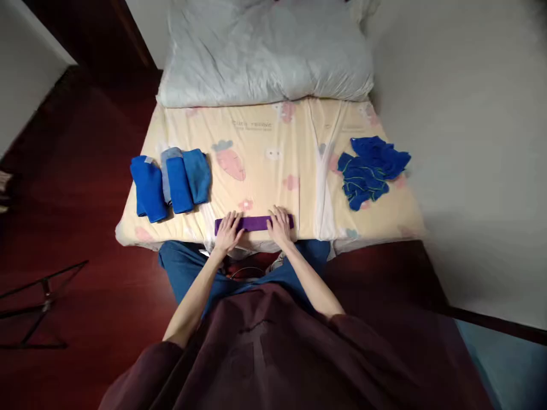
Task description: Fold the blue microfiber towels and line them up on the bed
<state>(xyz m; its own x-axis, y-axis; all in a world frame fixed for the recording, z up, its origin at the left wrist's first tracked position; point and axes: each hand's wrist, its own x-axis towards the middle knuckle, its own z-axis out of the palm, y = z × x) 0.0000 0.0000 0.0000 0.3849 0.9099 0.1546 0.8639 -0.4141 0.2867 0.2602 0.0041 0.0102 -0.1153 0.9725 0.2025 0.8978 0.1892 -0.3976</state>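
Lying flat and unclenched, the left hand [228, 232] and right hand [280, 228] could drag the cloth [255, 224] off the bed [273, 159] at six o'clock if drawn back.

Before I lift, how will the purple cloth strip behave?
Probably floppy: the purple cloth strip is long, narrow fabric, so a one-ended grip may let it sag. Likely light, given its slim profile. Unlikely to roll, lying flat.

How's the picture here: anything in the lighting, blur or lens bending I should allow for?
Head view: wide-angle stretching swells the sleeves toward the bottom; soft shadows edge the folded blue cloths; the red floor has a faint sheen; the dark doorway hides detail; slight softness blurs the folds of the purple cloth.
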